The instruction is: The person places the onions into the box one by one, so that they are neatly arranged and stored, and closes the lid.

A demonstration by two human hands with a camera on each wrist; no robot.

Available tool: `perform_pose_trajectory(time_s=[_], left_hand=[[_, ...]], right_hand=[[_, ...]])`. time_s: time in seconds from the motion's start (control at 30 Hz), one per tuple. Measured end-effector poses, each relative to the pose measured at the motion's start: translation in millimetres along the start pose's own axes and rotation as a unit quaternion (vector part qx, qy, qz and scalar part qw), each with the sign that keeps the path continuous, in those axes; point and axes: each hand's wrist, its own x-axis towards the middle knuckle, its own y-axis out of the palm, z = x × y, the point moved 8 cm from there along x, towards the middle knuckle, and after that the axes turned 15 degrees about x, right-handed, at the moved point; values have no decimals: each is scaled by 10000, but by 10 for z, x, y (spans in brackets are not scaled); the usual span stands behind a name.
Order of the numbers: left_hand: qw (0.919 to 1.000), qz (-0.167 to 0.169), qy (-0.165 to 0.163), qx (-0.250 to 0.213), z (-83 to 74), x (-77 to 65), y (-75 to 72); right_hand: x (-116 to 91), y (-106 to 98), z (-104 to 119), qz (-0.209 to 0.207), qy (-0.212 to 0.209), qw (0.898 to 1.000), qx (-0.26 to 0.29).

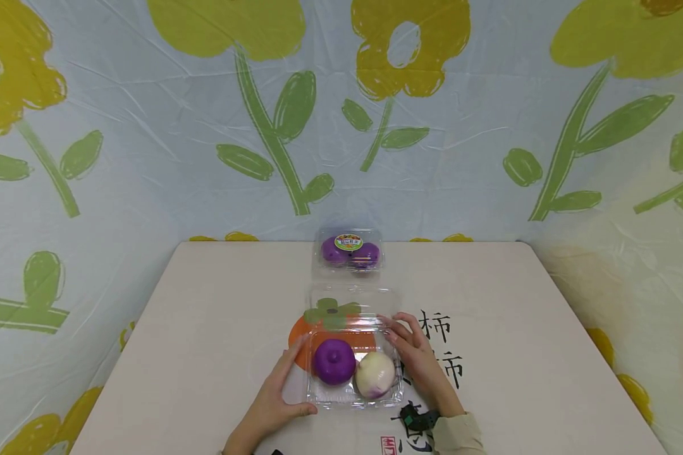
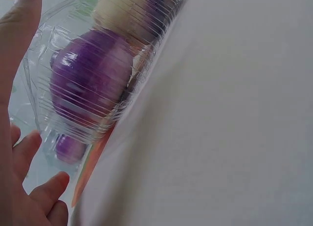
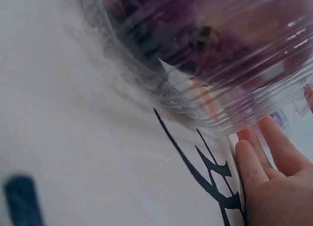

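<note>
An open clear plastic clamshell box (image 1: 350, 399) lies on the table, its lid (image 1: 375, 297) tipped back on the far side. Inside, on the left, is a purple, onion-like round vegetable (image 1: 334, 361) with a small nub. Beside it lies a cream-coloured round one (image 1: 375, 375) with a purple end, also in the left wrist view. My left hand (image 1: 274, 395) is at the box's left side, fingers extended and thumb spread toward the near corner. At the far right corner, by the hinge, my right hand (image 1: 418, 354) has its fingertips on the plastic.
Behind it, at the table's far edge, stands a closed clear box (image 1: 348, 253) with purple round vegetables and an oval label. The pale tabletop (image 1: 216, 316) carries a printed orange persimmon and black characters (image 1: 438, 325). A flowered cloth (image 1: 449, 145) hangs behind.
</note>
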Motion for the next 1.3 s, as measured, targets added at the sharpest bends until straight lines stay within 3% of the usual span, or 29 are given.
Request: perform_pose_trajectory(time_s=[0.2,0.4,0.47,0.67,0.77,0.9,0.97,1.07,1.2,1.3], left_hand=[[10000,31,-48,28,39,-18,8],[9965,284,-703,360,112,-78,22],[9978,224,-556,297,101,-76,19],[9991,-245,309,-173,-62,-22,-61],[9982,-270,372,-381,-182,26,-122],[9987,-180,222,-423,-276,68,-174],[9988,-138,202,-429,-241,60,-153],[9992,-27,123,-386,-104,19,-79],[9995,238,-181,-99,7,-13,-64],[9982,447,-395,77,-44,4,-134]], right_hand=[[-5,-21,-3,-106,-71,9999,-17],[-5,-4,-5,-67,18,10000,49],[-5,0,-4,-53,25,10000,53],[10,-2,15,73,-171,9997,150],[22,12,33,272,-346,9986,309],[11,26,78,424,-487,9973,361],[-6,13,122,347,-527,9980,9],[-51,-16,244,45,-499,9932,-1049],[-162,9,452,24,-285,9675,-2514],[-267,105,568,576,-99,9493,-3087]])
